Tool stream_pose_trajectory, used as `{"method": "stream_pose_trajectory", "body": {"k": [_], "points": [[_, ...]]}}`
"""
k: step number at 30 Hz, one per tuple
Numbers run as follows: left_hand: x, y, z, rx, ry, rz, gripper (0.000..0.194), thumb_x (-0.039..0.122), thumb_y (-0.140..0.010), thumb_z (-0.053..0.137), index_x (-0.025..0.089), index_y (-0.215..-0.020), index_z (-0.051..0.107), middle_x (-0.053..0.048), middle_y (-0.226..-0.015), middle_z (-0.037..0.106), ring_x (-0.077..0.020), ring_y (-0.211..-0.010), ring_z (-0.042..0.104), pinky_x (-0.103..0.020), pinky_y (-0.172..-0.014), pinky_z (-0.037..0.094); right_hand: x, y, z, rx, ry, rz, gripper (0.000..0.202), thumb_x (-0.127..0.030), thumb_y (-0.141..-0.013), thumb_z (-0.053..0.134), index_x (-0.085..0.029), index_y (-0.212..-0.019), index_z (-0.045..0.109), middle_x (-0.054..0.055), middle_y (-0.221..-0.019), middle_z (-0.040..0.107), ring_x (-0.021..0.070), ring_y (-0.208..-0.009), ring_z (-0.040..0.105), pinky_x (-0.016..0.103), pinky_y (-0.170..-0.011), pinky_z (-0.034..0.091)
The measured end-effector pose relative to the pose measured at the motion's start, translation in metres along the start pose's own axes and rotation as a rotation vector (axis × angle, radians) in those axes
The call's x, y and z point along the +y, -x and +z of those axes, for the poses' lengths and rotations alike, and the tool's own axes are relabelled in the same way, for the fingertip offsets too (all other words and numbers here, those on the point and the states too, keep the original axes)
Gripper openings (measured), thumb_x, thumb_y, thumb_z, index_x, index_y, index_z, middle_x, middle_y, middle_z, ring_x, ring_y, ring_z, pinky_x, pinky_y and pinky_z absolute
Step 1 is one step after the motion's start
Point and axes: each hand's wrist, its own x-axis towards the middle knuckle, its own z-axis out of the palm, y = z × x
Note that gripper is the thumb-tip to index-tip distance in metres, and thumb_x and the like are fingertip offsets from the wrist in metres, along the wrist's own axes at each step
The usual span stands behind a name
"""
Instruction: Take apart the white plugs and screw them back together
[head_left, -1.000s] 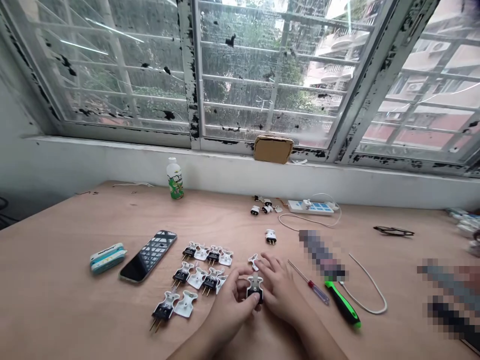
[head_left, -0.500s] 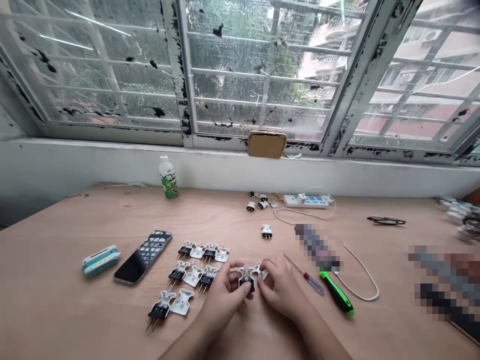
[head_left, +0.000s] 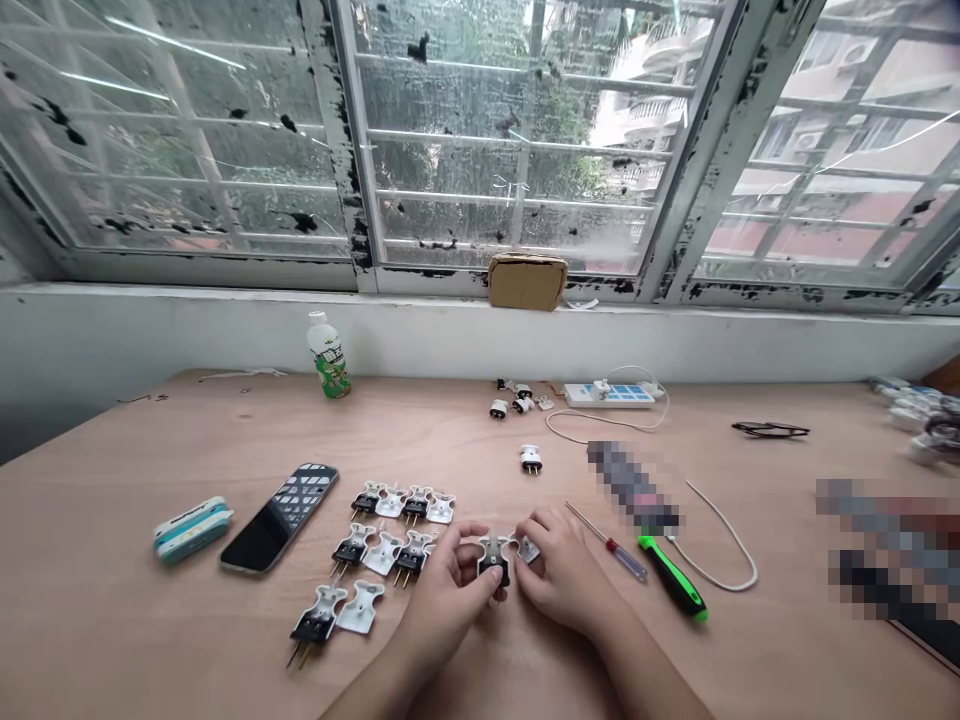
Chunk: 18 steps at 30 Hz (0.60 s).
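Between its thumb and fingers, my left hand (head_left: 450, 590) grips an opened electrical plug half (head_left: 493, 552), white with a black insert. Close on its right, my right hand (head_left: 559, 565) pinches a white plug cover (head_left: 528, 549), partly hidden by the fingers. To the left lie more opened plugs in rows: black-and-white halves with brass pins, such as a plug half (head_left: 313, 622), beside loose white covers like this plug cover (head_left: 361, 607). Right of my right hand are a thin screwdriver (head_left: 626, 560) and a green-and-black handled screwdriver (head_left: 675, 583).
A closed plug (head_left: 531, 459) stands ahead of my hands, with several more plugs (head_left: 517, 402) behind it. Farther back are a power strip (head_left: 609, 396) and a bottle (head_left: 328, 358). A phone (head_left: 279, 520) and a blue-white case (head_left: 193, 530) lie left; glasses (head_left: 771, 430) lie right.
The white cover in my right hand has tilted and sits slightly farther from the plug half. My left hand keeps its hold. The whole view has shifted slightly.
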Motion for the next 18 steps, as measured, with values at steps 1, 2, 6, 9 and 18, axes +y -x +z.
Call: {"method": "stream_pose_trajectory", "body": {"k": [1, 2, 6, 9, 18], "points": [[0.0009, 0.0006, 0.0006, -0.005, 0.002, 0.0, 0.045, 0.034, -0.076, 0.077, 0.022, -0.109, 0.048, 0.003, -0.078, 0.065, -0.0146, -0.068, 0.065, -0.025, -0.06, 0.045, 0.0001, 0.0002, -0.0002, -0.003, 0.001, 0.002, 0.016, -0.018, -0.08, 0.058, -0.024, -0.094, 0.063, 0.002, -0.096, 0.061, 0.0208, -0.096, 0.056, 0.037, -0.093, 0.035], [0.0017, 0.0012, 0.0011, -0.006, 0.005, 0.0, 0.045, 0.034, -0.076, 0.077, 0.022, -0.108, 0.048, 0.003, -0.077, 0.065, -0.0146, -0.068, 0.065, -0.025, -0.06, 0.046, 0.0002, 0.0005, -0.0004, -0.005, 0.002, 0.004, 0.016, -0.018, -0.08, 0.059, -0.024, -0.094, 0.062, 0.002, -0.096, 0.061, 0.0208, -0.096, 0.056, 0.037, -0.092, 0.035], [0.0025, 0.0017, 0.0013, 0.011, 0.005, -0.012, 0.047, 0.037, -0.073, 0.079, 0.022, -0.107, 0.05, 0.003, -0.076, 0.064, -0.0153, -0.066, 0.065, -0.023, -0.056, 0.044, 0.0009, 0.0016, -0.0013, -0.018, 0.005, 0.013, 0.015, -0.02, -0.079, 0.059, -0.024, -0.093, 0.062, 0.003, -0.095, 0.06, 0.0209, -0.093, 0.055, 0.034, -0.087, 0.037], [0.001, 0.0005, 0.0004, 0.007, 0.002, -0.021, 0.047, 0.037, -0.073, 0.079, 0.022, -0.107, 0.05, 0.002, -0.076, 0.064, -0.015, -0.066, 0.066, -0.023, -0.056, 0.044, 0.0023, 0.0017, -0.0027, -0.026, 0.004, 0.021, 0.011, -0.022, -0.08, 0.06, -0.023, -0.091, 0.061, 0.003, -0.093, 0.059, 0.0205, -0.089, 0.055, 0.032, -0.081, 0.038], [0.0015, 0.0005, -0.0016, 0.009, 0.0, -0.009, 0.046, 0.033, -0.075, 0.077, 0.022, -0.108, 0.048, 0.004, -0.077, 0.064, -0.014, -0.068, 0.066, -0.024, -0.061, 0.047, 0.0042, 0.0022, -0.0078, -0.041, -0.034, 0.025, 0.01, -0.024, -0.082, 0.06, -0.023, -0.092, 0.06, 0.003, -0.096, 0.06, 0.0208, -0.091, 0.055, 0.032, -0.08, 0.04]]}}
